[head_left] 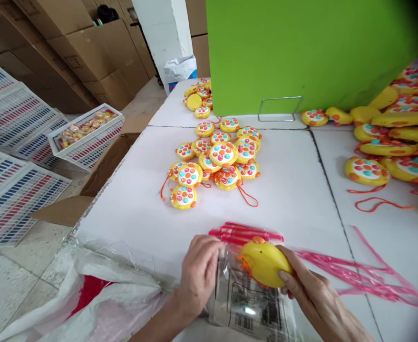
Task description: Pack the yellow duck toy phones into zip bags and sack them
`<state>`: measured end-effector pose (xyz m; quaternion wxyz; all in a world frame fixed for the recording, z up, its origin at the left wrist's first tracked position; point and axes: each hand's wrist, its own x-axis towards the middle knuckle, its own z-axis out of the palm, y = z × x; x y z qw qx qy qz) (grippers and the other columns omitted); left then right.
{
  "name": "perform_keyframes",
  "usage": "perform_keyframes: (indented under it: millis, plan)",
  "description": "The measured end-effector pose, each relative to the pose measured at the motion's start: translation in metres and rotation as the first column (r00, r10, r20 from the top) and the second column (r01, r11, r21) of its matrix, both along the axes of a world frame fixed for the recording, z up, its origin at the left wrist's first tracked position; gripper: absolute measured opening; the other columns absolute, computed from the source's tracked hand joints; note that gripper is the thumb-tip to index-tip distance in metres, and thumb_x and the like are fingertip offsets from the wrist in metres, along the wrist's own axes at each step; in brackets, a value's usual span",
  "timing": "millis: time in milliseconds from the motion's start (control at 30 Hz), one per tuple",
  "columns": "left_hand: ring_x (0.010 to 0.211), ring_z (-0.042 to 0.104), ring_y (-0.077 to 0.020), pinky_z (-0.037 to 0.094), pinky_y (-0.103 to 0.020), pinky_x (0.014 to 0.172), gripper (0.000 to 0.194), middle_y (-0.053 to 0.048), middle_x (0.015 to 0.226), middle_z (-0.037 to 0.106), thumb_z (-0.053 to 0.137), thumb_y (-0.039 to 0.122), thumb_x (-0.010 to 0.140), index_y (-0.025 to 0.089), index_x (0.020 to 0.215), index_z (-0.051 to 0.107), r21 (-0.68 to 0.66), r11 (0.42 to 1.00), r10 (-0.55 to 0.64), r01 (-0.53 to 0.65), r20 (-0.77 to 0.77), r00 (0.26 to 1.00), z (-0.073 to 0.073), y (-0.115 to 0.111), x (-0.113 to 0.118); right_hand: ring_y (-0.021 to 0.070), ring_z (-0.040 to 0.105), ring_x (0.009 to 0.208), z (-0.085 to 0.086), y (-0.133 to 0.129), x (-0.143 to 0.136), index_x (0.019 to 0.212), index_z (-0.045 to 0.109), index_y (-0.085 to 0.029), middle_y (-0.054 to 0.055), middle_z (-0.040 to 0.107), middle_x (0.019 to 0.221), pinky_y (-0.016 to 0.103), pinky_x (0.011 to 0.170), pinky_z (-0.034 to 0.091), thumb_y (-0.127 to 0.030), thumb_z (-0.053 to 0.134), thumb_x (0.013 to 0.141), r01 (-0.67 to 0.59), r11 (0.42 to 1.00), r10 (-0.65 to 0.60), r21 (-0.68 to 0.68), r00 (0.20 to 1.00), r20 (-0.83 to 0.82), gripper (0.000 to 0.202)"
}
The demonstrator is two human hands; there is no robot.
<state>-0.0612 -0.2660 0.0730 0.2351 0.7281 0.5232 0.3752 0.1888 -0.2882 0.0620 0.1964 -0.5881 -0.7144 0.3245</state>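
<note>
In my right hand is a yellow duck-shaped toy with an orange beak and an orange cord, pinched between thumb and fingers. It is over the mouth of a clear plastic bag printed with black text and a barcode. My left hand has its fingers closed on the bag's upper left edge. Pink-red plastic strips lie just beyond the bag. Farther off, a loose pile of similar yellow toys with coloured buttons sits on the white table.
A larger heap of toys fills the right side, near crumpled pink strips. A green panel stands at the back. Left of the table are an open carton, white crates and a white sack.
</note>
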Motion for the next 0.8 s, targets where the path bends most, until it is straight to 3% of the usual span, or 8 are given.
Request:
perform_keyframes:
  millis: [100, 200, 367, 467, 533, 600, 700, 800]
  plan:
    - [0.079, 0.064, -0.0157, 0.048, -0.024, 0.07, 0.016, -0.005, 0.085, 0.069, 0.048, 0.025, 0.092, 0.018, 0.095, 0.062, -0.394, 0.913, 0.158, -0.105, 0.105, 0.982, 0.005, 0.005, -0.003, 0.0186, 0.068, 0.071, -0.001, -0.002, 0.002, 0.14, 0.038, -0.022, 0.006, 0.071, 0.088, 0.026, 0.062, 0.055, -0.044, 0.038, 0.096, 0.008, 1.0, -0.008, 0.02, 1.0, 0.004, 0.048]
    - [0.071, 0.065, -0.016, 0.048, -0.023, 0.064, 0.017, -0.004, 0.079, 0.07, 0.053, 0.031, 0.088, 0.017, 0.088, 0.062, -0.605, 0.795, 0.149, 0.035, 0.251, 0.956, 0.002, 0.009, 0.008, 0.017, 0.068, 0.074, 0.004, 0.0, -0.002, 0.141, 0.036, -0.023, 0.007, 0.071, 0.097, 0.024, 0.065, 0.055, -0.039, 0.036, 0.098, -0.001, 0.999, 0.003, 0.055, 0.999, -0.04, 0.046]
    - [0.065, 0.06, -0.0142, 0.045, -0.022, 0.059, 0.02, -0.002, 0.069, 0.064, 0.049, 0.026, 0.087, 0.017, 0.071, 0.057, -0.608, 0.792, 0.136, 0.049, 0.254, 0.958, -0.003, 0.014, 0.025, 0.0174, 0.07, 0.08, 0.021, 0.013, -0.013, 0.135, 0.046, -0.028, 0.004, 0.072, 0.098, 0.024, 0.067, 0.055, -0.035, 0.034, 0.099, -0.129, 0.991, 0.129, -0.038, 0.992, -0.01, 0.039]
    - [0.066, 0.062, -0.015, 0.047, -0.023, 0.062, 0.021, -0.003, 0.069, 0.064, 0.048, 0.029, 0.087, 0.017, 0.071, 0.056, -0.612, 0.786, 0.132, 0.09, 0.307, 0.942, 0.0, 0.015, 0.03, 0.0185, 0.069, 0.072, 0.025, 0.018, -0.019, 0.104, 0.065, -0.029, 0.002, 0.071, 0.087, 0.027, 0.061, 0.054, -0.03, 0.032, 0.099, -0.353, 0.932, 0.358, -0.083, 0.931, 0.07, 0.034]
    - [0.065, 0.064, -0.0162, 0.049, -0.025, 0.06, 0.022, -0.003, 0.069, 0.065, 0.048, 0.033, 0.087, 0.017, 0.073, 0.055, -0.646, 0.752, 0.164, 0.131, 0.377, 0.912, 0.002, 0.016, 0.031, 0.0183, 0.065, 0.06, 0.022, 0.019, -0.023, 0.08, 0.065, -0.026, 0.001, 0.066, 0.076, 0.028, 0.051, 0.049, -0.031, 0.033, 0.099, -0.424, 0.903, 0.428, -0.061, 0.886, 0.179, 0.038]
    - [0.063, 0.064, -0.0173, 0.051, -0.027, 0.06, 0.023, -0.004, 0.071, 0.066, 0.05, 0.038, 0.086, 0.017, 0.078, 0.056, -0.692, 0.698, 0.22, 0.185, 0.452, 0.865, 0.002, 0.015, 0.031, 0.0187, 0.062, 0.059, 0.019, 0.02, -0.025, 0.073, 0.061, -0.023, 0.002, 0.062, 0.073, 0.029, 0.049, 0.046, -0.033, 0.035, 0.099, -0.375, 0.927, 0.358, 0.014, 0.896, 0.262, 0.038]
    - [0.07, 0.067, -0.0199, 0.054, -0.033, 0.07, 0.025, -0.007, 0.077, 0.069, 0.055, 0.039, 0.083, 0.015, 0.085, 0.06, -0.725, 0.637, 0.273, 0.263, 0.531, 0.802, 0.0, 0.012, 0.028, 0.0201, 0.062, 0.073, 0.016, 0.023, -0.029, 0.084, 0.062, -0.022, 0.004, 0.062, 0.081, 0.03, 0.057, 0.046, -0.032, 0.037, 0.098, -0.249, 0.957, 0.214, 0.15, 0.953, 0.217, 0.03]
    - [0.08, 0.066, -0.0218, 0.051, -0.033, 0.076, 0.026, -0.008, 0.08, 0.071, 0.057, 0.038, 0.081, 0.013, 0.084, 0.065, -0.72, 0.634, 0.239, 0.283, 0.53, 0.813, -0.003, 0.01, 0.027, 0.0195, 0.06, 0.077, 0.016, 0.026, -0.039, 0.092, 0.062, -0.022, 0.003, 0.063, 0.085, 0.029, 0.063, 0.045, -0.028, 0.04, 0.098, -0.221, 0.948, 0.192, 0.229, 0.971, 0.141, 0.024]
